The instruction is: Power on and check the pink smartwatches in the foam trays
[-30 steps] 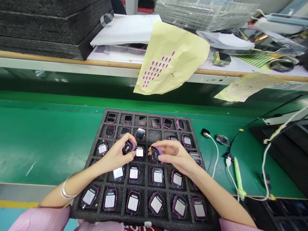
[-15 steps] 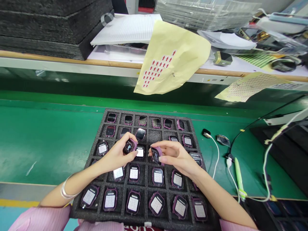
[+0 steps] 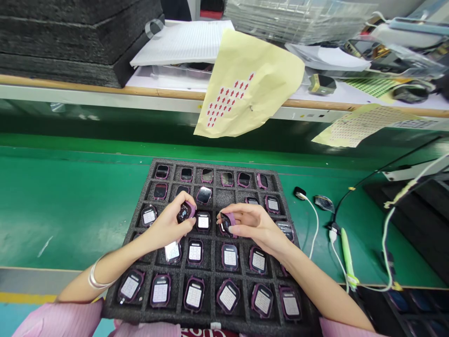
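A black foam tray (image 3: 286,216) with square pockets lies on the green belt, filled with several purple-rimmed watch bodies (image 3: 229,256). My left hand (image 3: 167,225) is closed on one purple watch body (image 3: 184,212), held just above the tray's third row. My right hand (image 3: 254,225) pinches a second purple watch body (image 3: 227,222) over the tray's middle. Near rows show white labelled backs; far rows show dark screens. One pocket (image 3: 224,198) in the second row is empty.
A white charging cable with a black puck (image 3: 300,194), a green pen-like tool (image 3: 346,257) and more wires lie right of the tray. A shelf behind holds yellow sticker sheets (image 3: 245,84), black foam stacks (image 3: 70,42) and papers. Green belt (image 3: 70,206) spreads to the left.
Both hands have dipped slightly toward the tray and turned their watch bodies a little. Nothing was let go.
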Available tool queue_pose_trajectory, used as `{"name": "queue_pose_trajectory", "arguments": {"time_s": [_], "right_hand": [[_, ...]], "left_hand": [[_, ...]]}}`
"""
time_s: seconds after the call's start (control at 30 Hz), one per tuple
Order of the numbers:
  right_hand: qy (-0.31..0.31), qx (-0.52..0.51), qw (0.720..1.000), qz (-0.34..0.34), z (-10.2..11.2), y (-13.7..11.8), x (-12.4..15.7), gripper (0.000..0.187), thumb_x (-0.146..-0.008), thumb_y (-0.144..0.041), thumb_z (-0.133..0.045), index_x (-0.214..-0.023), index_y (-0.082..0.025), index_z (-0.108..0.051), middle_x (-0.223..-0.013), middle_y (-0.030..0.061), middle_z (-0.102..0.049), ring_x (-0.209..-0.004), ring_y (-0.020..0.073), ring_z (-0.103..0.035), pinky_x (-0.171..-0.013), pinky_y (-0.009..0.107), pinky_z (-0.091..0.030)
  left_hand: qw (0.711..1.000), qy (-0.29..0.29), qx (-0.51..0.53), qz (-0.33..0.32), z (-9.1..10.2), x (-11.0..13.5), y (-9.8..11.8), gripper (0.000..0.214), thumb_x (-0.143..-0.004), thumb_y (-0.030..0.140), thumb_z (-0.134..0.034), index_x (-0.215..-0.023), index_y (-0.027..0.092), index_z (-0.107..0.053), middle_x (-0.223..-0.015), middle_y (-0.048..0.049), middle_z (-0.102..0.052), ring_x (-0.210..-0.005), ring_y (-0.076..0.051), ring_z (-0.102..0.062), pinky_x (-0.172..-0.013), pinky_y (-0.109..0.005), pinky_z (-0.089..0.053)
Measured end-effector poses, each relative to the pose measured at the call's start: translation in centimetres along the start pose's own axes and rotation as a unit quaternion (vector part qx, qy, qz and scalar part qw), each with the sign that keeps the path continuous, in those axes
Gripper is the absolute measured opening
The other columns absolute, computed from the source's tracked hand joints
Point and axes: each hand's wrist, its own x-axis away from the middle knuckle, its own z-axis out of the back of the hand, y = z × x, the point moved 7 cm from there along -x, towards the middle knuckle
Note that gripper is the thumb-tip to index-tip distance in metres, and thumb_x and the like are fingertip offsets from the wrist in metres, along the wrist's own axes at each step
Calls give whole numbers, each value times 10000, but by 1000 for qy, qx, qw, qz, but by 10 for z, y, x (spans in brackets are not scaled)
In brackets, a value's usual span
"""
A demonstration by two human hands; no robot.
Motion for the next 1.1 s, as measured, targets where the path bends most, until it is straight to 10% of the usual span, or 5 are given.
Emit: {"name": "queue_pose_trajectory", "arguments": {"time_s": [0.5, 0.83, 1.1], "right_hand": [[-9, 10, 1000, 3, 3, -4, -2, 332, -720, -170, -767, -1042, -185, -683, -967, 73, -718, -936, 201, -659, -811, 305, -521], [11, -130, 990, -59, 2, 16, -9, 406, -822, -210, -668, -1216, -170, -580, -1144, 135, -665, -1161, 277, -567, -982, 511, -447], [10, -85, 996, 5, -2, 6, -8, 429, -801, -170, -655, -1222, -208, -585, -1140, 104, -674, -1074, 268, -627, -911, 460, -519]], "left_hand": [[1000, 1, 12, 8, 1, -3, -5, 214, -852, 238, -546, -980, 215, -376, -694, 82, -463, -370, -37, -486, -363, -144, -382], [973, -35, 223, 39, -9, -8, -10, 411, -824, 163, -481, -1233, 202, -455, -1117, -83, -549, -940, -202, -590, -752, -363, -558], [973, -64, 221, 8, -14, -7, -8, 421, -814, 134, -499, -1225, 223, -478, -1136, -84, -546, -968, -209, -576, -769, -383, -575]]}}
